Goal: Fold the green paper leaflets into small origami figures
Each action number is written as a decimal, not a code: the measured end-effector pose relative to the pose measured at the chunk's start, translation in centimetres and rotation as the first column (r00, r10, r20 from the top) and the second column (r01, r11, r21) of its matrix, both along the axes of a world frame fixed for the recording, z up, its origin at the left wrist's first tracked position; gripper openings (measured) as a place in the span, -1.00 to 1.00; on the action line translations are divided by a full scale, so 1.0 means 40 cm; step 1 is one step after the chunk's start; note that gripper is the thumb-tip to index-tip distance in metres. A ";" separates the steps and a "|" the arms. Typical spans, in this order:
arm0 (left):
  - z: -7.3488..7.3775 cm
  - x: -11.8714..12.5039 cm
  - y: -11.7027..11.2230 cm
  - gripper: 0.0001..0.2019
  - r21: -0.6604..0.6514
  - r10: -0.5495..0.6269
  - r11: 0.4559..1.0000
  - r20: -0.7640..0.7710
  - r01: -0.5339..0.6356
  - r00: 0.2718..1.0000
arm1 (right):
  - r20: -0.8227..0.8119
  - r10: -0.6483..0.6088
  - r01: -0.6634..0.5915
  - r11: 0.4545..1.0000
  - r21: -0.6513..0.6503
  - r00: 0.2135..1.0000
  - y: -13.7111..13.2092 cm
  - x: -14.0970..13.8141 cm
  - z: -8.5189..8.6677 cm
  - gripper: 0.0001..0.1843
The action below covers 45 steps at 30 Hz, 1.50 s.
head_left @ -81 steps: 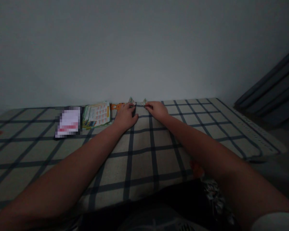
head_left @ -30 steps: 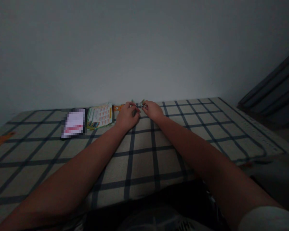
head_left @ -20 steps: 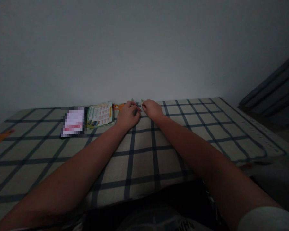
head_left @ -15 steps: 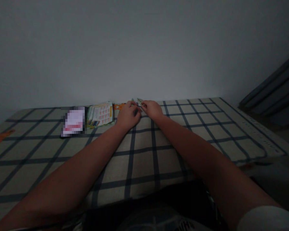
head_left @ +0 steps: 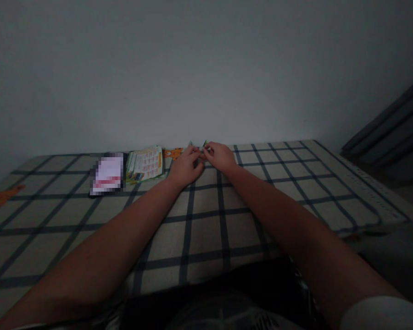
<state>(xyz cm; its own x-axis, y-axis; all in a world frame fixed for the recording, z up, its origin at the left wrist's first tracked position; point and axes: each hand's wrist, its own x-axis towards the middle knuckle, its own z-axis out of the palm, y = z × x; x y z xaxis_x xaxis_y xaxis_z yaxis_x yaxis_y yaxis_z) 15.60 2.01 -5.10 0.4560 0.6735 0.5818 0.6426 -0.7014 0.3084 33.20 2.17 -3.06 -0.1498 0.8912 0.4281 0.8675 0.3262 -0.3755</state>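
Both hands meet near the far edge of the cloth-covered table, around a small piece of printed green and white paper. My right hand is closed, pinching the paper between thumb and fingertips. Beside it, my left hand has its fingers curled and their tips at the paper's near side. The paper is mostly hidden by the fingers; only pointed green corners stick up behind them, so its full shape cannot be made out.
Left of my hands lies a small stack of printed leaflets. A blurred-out phone-like thing with a lit screen lies beside it. The checked tablecloth reaches a plain wall. A dark grey curtain hangs at the right.
The right fingers have shifted slightly, and the paper's visible right corner now points more upright. My left thumb is a little farther from the fingers. The view has moved slightly.
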 end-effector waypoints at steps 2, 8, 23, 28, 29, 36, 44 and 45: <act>-0.003 -0.001 0.003 -0.78 -0.013 0.000 1.000 -0.008 0.000 1.000 | 0.006 -0.013 0.013 1.000 -0.001 1.000 -0.005 0.002 0.010 -0.68; 0.000 0.000 0.007 -0.78 -0.037 0.009 0.999 -0.068 -0.012 0.998 | -0.015 0.017 -0.018 0.991 -0.132 1.000 -0.027 -0.006 0.040 -0.72; 0.012 0.012 -0.012 -0.60 -0.012 0.037 0.999 -0.237 -0.041 0.971 | -0.134 -0.087 0.059 0.977 -0.203 0.987 0.007 0.038 -0.015 -0.57; 0.004 0.027 -0.017 -0.48 0.015 -0.026 0.999 -0.440 0.037 0.898 | -0.143 -0.143 0.113 0.974 -0.197 0.979 0.018 0.032 -0.012 -0.67; 0.003 0.029 -0.018 -0.45 -0.011 -0.031 1.000 -0.460 0.029 0.888 | -0.153 -0.150 0.118 0.973 -0.196 0.977 0.020 0.032 -0.012 -0.68; 0.002 0.055 -0.025 -0.39 -0.104 -0.057 0.995 -0.505 0.005 0.861 | -0.083 -0.171 0.155 0.973 -0.172 0.982 0.027 0.033 0.016 -0.68; 0.009 0.089 -0.030 -0.50 -0.115 -0.077 0.993 -0.464 0.026 0.883 | -0.080 -0.184 0.167 0.969 -0.184 0.980 0.050 -0.010 0.037 -0.73; 0.008 0.088 -0.028 -0.52 -0.116 -0.093 0.992 -0.453 0.045 0.887 | -0.080 -0.177 0.160 0.970 -0.184 0.981 0.051 -0.018 0.036 -0.72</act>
